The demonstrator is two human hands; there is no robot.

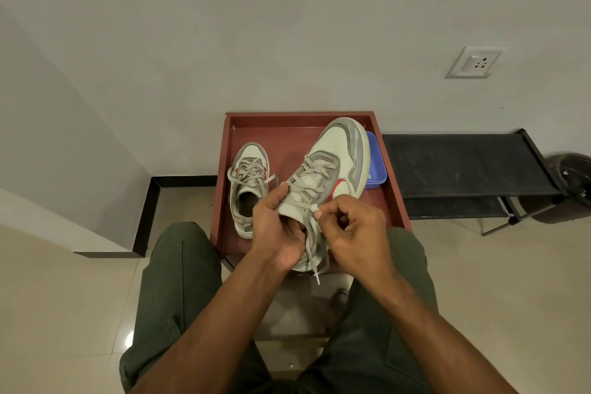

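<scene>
While the left hand [275, 230] is gripping a grey-and-white sneaker [335, 150] at its collar, thumb lying along the tongue and fingers curling round the opening, the right hand [355, 230] is pinching a lace [311, 240] between thumb and forefinger just beside the top eyelets, its other fingers curling in loosely. The sneaker is sitting between the two hands, its heel pointing back toward the person's lap and its toe rising away from the hands, tilting up and to the right. A free lace end is hanging down below the hands, between the knees. Just left of the left hand, a second sneaker [249, 179] is resting upright in a red tray [297, 114], which is stretching out beyond both hands. Past the held toe, a blue container [377, 163] is peeking out. Farther right of the right hand, a black bench [463, 166] is standing against the wall.
</scene>
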